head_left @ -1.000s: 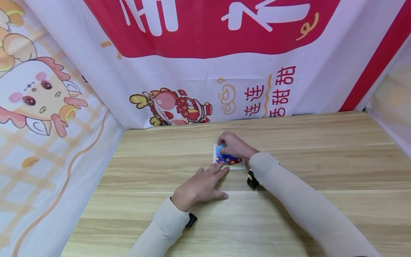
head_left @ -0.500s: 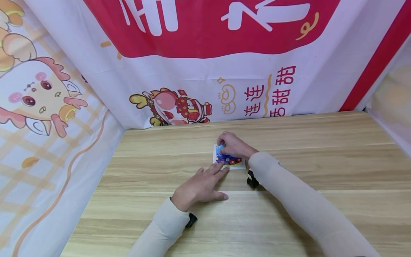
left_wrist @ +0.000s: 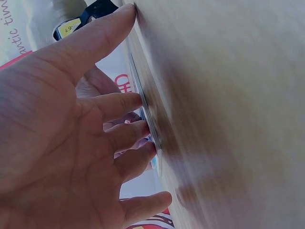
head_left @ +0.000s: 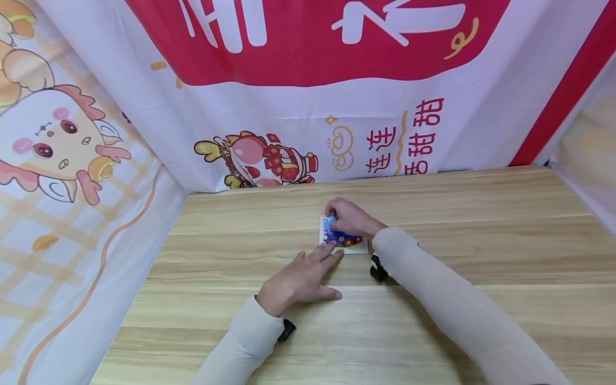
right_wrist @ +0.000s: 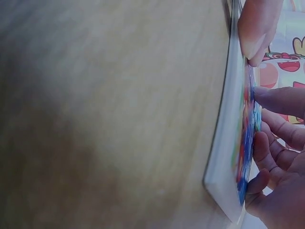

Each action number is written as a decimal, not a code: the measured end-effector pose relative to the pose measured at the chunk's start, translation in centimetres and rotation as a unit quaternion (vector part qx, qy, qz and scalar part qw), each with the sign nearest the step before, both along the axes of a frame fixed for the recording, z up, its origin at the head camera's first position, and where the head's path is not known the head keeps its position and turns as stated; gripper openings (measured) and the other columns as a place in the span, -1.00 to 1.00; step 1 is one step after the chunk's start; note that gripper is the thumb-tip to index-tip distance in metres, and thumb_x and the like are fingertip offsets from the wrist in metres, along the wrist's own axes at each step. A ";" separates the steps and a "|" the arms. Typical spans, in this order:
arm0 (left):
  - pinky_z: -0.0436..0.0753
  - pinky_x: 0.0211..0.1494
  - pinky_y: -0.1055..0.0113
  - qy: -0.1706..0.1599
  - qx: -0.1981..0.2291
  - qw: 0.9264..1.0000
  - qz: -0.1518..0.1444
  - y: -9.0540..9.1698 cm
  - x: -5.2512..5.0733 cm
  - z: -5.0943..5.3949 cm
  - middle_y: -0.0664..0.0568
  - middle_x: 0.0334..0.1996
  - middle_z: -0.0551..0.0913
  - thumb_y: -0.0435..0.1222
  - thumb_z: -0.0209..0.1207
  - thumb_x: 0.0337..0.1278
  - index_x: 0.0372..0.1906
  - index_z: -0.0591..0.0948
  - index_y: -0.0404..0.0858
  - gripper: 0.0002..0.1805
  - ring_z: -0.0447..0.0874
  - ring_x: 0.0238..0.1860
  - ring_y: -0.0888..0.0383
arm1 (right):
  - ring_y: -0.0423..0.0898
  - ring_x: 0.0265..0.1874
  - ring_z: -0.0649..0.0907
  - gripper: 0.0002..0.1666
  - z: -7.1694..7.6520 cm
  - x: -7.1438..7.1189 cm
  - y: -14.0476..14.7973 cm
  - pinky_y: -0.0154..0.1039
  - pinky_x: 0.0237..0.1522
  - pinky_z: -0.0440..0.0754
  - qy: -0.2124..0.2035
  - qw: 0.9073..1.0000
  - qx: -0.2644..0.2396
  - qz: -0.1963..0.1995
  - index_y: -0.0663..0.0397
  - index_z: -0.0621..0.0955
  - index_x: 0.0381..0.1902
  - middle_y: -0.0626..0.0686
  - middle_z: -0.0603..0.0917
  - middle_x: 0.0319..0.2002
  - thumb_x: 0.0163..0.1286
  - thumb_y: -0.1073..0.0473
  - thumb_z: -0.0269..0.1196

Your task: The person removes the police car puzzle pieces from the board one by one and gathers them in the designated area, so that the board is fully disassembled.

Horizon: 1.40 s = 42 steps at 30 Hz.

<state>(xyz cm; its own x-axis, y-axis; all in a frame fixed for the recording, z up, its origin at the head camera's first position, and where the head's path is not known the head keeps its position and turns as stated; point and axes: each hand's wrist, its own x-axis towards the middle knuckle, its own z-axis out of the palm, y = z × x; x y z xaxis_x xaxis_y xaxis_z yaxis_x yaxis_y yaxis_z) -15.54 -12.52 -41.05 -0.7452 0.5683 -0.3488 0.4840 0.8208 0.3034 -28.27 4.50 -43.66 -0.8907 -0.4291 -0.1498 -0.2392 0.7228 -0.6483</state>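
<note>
A small flat white-edged board (head_left: 364, 249) with a blue, red and green picture lies on the wooden table. My left hand (head_left: 300, 280) is spread, fingertips resting on the board's near-left edge, thumb out over the tabletop. Over the board's far-left part is my right hand (head_left: 351, 218), its fingers bent and the tips on the picture. In the right wrist view the board (right_wrist: 221, 138) stands out as thick and white-sided, with the right hand's fingers (right_wrist: 281, 162) curled against its printed face; whether they pinch a piece is not clear. The left wrist view shows the left hand (left_wrist: 81, 124) touching its edge.
The wooden table (head_left: 231, 219) extends around both arms. A printed cloth (head_left: 289, 101) with red and white patterns hangs behind it, and another cloth (head_left: 96, 256) with cartoon figures hangs at the left. Each wrist carries a black strap device.
</note>
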 end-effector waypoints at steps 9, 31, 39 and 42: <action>0.10 0.70 -0.26 0.003 -0.002 1.000 -0.001 0.0 0.0 0.1 -0.02 0.74 -0.07 0.16 0.29 0.34 0.70 0.13 -0.04 -0.02 -0.08 0.73 -0.01 | 0.01 0.03 0.61 -0.66 0.0 0.1 0.1 -0.05 0.25 0.64 0.018 1.000 0.011 0.010 0.12 0.65 0.11 0.11 0.61 0.04 0.39 0.31 0.37; 0.09 0.71 -0.22 -0.009 -0.014 1.000 0.005 0.3 0.1 0.2 -0.03 0.74 -0.09 0.16 0.32 0.31 0.71 0.10 -0.07 0.03 -0.13 0.74 -0.01 | 0.05 -0.01 0.70 -0.72 0.0 0.2 0.4 0.05 0.20 0.67 0.007 0.999 -0.043 0.002 -0.05 0.63 -0.02 0.11 0.74 -0.01 0.39 0.37 0.33; 0.09 0.72 -0.17 0.002 -0.015 1.000 0.002 0.5 0.2 0.2 -0.06 0.73 -0.04 0.14 0.34 0.29 0.70 0.13 -0.10 0.03 -0.06 0.73 0.00 | 0.01 -0.10 0.69 -0.77 0.1 0.4 0.6 -0.01 0.11 0.67 -0.003 0.997 -0.078 -0.025 -0.05 0.68 -0.08 0.08 0.74 -0.12 0.46 0.38 0.25; 0.11 0.72 -0.16 0.002 -0.013 1.000 0.002 0.5 0.2 0.2 -0.07 0.73 -0.04 0.14 0.34 0.29 0.70 0.13 -0.10 0.03 -0.05 0.72 0.00 | 0.01 -0.11 0.68 -0.78 0.2 0.5 0.8 -0.02 0.10 0.66 -0.005 0.996 -0.088 -0.031 -0.05 0.69 -0.09 0.07 0.73 -0.13 0.47 0.37 0.24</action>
<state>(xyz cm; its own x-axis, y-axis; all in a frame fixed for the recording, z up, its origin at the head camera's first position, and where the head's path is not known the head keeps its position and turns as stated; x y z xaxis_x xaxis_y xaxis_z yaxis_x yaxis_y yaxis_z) -15.36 -12.00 -40.83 -0.7484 0.5571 -0.3600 0.4826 0.8297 0.2806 -27.81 5.26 -43.48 -0.9154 -0.3932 -0.0860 -0.1901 0.6108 -0.7686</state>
